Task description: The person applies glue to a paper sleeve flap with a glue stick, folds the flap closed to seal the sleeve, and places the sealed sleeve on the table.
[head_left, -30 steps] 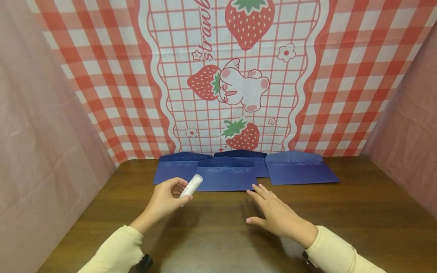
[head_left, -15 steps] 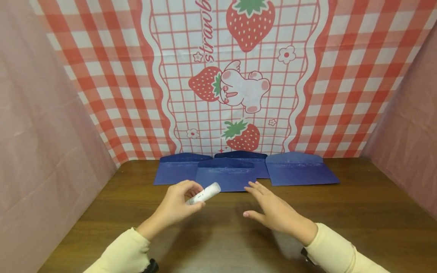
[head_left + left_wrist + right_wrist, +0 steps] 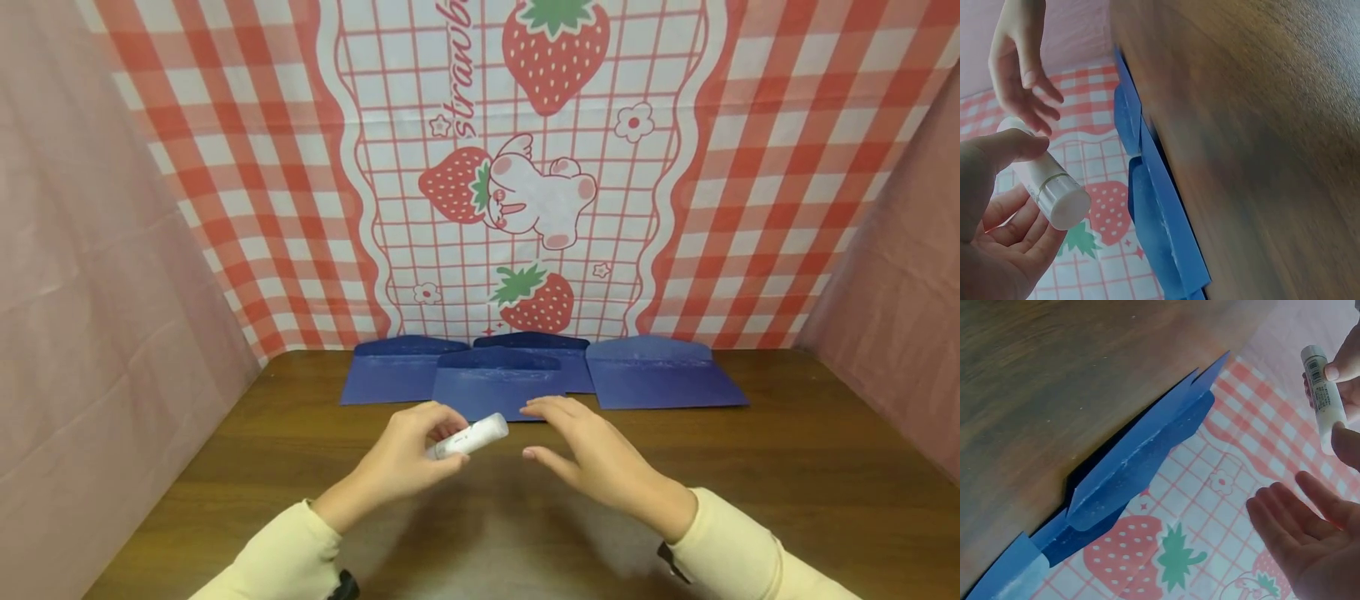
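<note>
My left hand (image 3: pixel 405 457) grips a white capped glue stick (image 3: pixel 474 437) between thumb and fingers, above the table and tilted toward the right. The left wrist view shows the thumb over the top of the glue stick (image 3: pixel 1054 187), with the curled fingers below it. Facing it, a short gap away, my right hand (image 3: pixel 603 458) is raised with bent, relaxed fingers and thumb apart, holding nothing. A barcode label shows on the glue stick (image 3: pixel 1321 387) in the right wrist view. Beyond both hands lies the front blue envelope (image 3: pixel 491 393), its flap raised and whitish smears along the fold.
Further blue envelopes with raised flaps lie along the back of the wooden table (image 3: pixel 810 450): one left (image 3: pixel 393 382), one behind the front one (image 3: pixel 577 371), one right (image 3: pixel 667 385). A strawberry-print cloth (image 3: pixel 525 192) hangs right behind them. Pink cloth (image 3: pixel 112 292) borders the sides.
My left hand has moved right with the glue stick, which has turned from steep to flatter, its end toward the right hand. The right hand has shifted slightly left.
</note>
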### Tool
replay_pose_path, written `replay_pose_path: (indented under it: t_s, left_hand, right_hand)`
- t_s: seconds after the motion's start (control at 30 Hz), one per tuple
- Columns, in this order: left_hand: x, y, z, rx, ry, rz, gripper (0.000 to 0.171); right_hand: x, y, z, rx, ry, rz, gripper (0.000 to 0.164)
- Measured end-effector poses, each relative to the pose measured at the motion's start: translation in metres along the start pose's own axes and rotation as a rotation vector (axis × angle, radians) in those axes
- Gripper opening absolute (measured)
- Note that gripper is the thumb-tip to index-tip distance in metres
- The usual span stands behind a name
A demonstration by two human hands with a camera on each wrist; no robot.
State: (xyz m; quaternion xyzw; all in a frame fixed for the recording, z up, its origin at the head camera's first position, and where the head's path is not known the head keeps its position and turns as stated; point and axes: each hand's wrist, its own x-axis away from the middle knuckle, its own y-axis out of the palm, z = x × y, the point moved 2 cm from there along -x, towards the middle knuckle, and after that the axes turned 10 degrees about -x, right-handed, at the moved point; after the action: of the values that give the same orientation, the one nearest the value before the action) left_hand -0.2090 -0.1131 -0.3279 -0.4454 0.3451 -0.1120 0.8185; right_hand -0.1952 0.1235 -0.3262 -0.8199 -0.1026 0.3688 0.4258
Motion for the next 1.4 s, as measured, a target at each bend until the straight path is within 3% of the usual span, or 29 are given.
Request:
replay_pose_path:
  t_s: [0.37,0.73,1.2,1.3,1.4]
  left_hand:
    - [-0.003,-0.002,0.011,0.001,0.039,-0.022,0.026]
    - [-0.001,-0.004,0.022,0.056,0.049,-0.067,0.024]
    - [0.000,-0.004,0.029,0.091,0.073,-0.085,0.024]
    - [-0.001,-0.003,0.029,0.133,0.062,-0.114,0.023]
    - [-0.001,-0.003,0.029,0.203,0.031,-0.185,0.024]
  right_hand:
    - [-0.008,-0.003,-0.009,-0.106,-0.219,0.121,0.041]
    - [-0.009,-0.005,-0.014,-0.163,-0.356,0.123,0.035]
    - [-0.007,-0.007,-0.019,-0.252,-0.434,0.110,0.031]
    - [-0.006,-0.009,-0.020,-0.245,-0.461,0.101,0.031]
    - [-0.006,-0.011,-0.020,-0.233,-0.505,0.094,0.027]
